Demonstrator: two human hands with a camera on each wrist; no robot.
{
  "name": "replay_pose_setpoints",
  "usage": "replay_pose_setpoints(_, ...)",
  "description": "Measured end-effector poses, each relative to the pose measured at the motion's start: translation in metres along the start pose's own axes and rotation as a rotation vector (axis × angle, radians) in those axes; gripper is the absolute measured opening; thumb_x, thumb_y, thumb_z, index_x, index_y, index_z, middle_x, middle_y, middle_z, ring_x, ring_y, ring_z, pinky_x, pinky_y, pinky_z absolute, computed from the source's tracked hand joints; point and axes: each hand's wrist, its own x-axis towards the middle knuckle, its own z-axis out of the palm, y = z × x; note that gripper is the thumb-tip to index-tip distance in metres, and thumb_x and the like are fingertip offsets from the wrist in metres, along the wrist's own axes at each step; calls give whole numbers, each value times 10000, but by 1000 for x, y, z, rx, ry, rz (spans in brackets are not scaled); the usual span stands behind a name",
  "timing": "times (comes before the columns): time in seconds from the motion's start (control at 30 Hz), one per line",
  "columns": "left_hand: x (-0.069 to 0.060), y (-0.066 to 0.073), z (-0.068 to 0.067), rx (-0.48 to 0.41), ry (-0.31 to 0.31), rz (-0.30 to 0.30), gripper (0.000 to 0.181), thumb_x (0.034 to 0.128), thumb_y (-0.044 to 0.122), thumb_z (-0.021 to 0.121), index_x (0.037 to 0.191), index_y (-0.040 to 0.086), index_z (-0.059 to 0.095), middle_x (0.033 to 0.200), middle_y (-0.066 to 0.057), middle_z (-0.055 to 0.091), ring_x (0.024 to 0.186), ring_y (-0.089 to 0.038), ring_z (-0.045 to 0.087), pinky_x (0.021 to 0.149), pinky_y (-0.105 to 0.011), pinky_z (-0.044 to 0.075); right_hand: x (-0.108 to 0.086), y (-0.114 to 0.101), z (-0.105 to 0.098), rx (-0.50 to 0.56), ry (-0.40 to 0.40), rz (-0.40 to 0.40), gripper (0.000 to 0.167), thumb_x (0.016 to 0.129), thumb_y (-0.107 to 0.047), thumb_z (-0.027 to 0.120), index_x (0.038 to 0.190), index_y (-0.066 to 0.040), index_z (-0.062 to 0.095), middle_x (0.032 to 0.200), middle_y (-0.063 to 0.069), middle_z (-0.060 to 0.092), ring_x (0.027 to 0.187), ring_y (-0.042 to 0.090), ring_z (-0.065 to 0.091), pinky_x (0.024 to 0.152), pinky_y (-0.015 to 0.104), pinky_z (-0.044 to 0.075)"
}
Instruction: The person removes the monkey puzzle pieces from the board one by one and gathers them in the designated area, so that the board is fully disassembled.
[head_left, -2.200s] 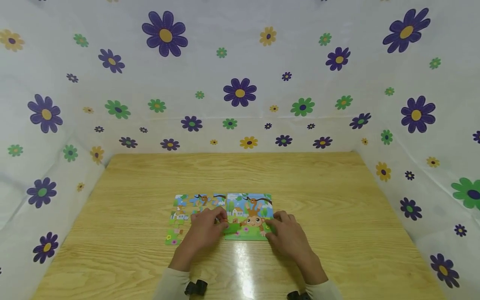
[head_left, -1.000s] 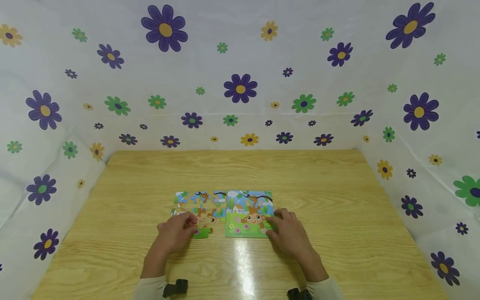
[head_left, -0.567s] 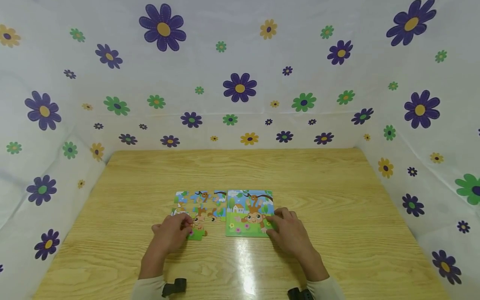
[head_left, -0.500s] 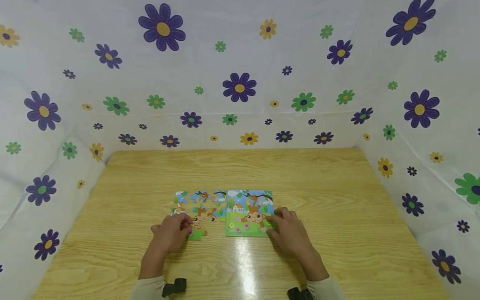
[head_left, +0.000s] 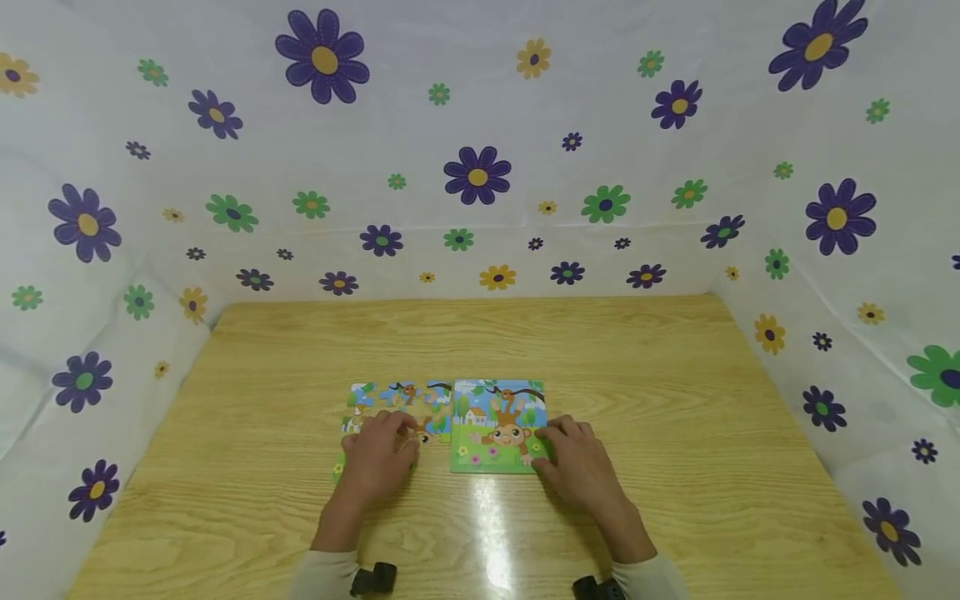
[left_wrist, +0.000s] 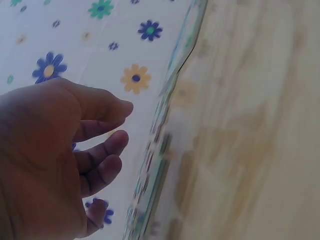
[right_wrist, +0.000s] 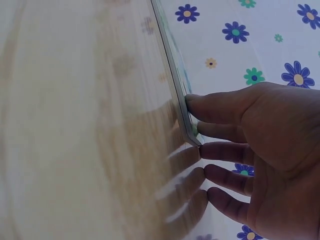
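Several jigsaw puzzle pieces [head_left: 362, 393], partly joined, lie flat on the left of the table's front half. My left hand [head_left: 375, 458] is over their lower part and hides some of them. In the left wrist view its fingers [left_wrist: 107, 170] are loosely bent with nothing between them and the thumb. Beside the pieces lies a square picture board [head_left: 480, 425] showing a monkey, a house and flowers. My right hand [head_left: 581, 467] touches the board's right edge near its lower corner. In the right wrist view the thumb [right_wrist: 215, 107] rests against the board's edge.
The pieces and board lie on a wooden table [head_left: 637, 358]. White flower-printed cloth [head_left: 420, 133] stands behind the table and along both sides. Dark wrist mounts [head_left: 375, 577] sit at both sleeve cuffs.
My left hand brought a green piece leftward from the board to the lower puzzle pieces, then let go of it and moved slightly right. The right hand has stayed at the board's edge.
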Motion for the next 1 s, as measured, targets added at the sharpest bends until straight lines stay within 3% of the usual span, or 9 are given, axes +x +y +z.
replay_pose_setpoints(0.2, 0, 20, 18, 27, -3, 65, 154, 896, 238, 635, 1046, 209, 645, 978, 67, 586, 963, -164, 519, 848, -528, 297, 1, -1, 0, -8, -11, 14, 423, 857, -314, 731, 1207, -95, 637, 1216, 75, 583, 1159, 351, 527, 903, 511, 475)
replay_pose_setpoints(0.43, 1, 37, 30, 31, -34, 117, 150, 902, 245, 624, 1049, 234, 647, 1085, 52, 604, 1062, -210, 525, 936, -594, 321, 1, 0, -1, 7, -18, 35, 451, 864, -337, 718, 1234, -98, 625, 1242, 66, 576, 1188, 346, 513, 925, 516, 463)
replay_pose_setpoints(0.57, 3, 47, 35, 34, -45, 160, 150, 901, 263, 640, 1050, 240, 644, 1090, 52, 599, 1032, -201, 503, 878, -549, 324, 2, 1, -1, 30, -27, 45, 495, 862, -366, 715, 1259, -92, 607, 1249, 64, 574, 1201, 336, 506, 943, 514, 452)
replay_pose_setpoints(0.83, 4, 66, 50, 49, -121, 228, 192, 935, 290, 585, 1111, 258, 654, 1059, 72, 564, 959, -148, 467, 809, -446, 302, 2, 1, -2, -3, -40, 20, 721, 729, -452, 811, 1291, -64, 579, 1242, 69, 564, 1184, 315, 505, 940, 491, 461)
replay_pose_setpoints(1.0, 8, 74, 59, 69, -152, 253, 251, 944, 305, 565, 1180, 261, 637, 1118, 65, 566, 1021, -154, 471, 822, -460, 334, 1, 1, -1, -17, -32, 6, 708, 728, -439, 815, 1278, -58, 587, 1236, 72, 561, 1168, 319, 511, 909, 494, 474)
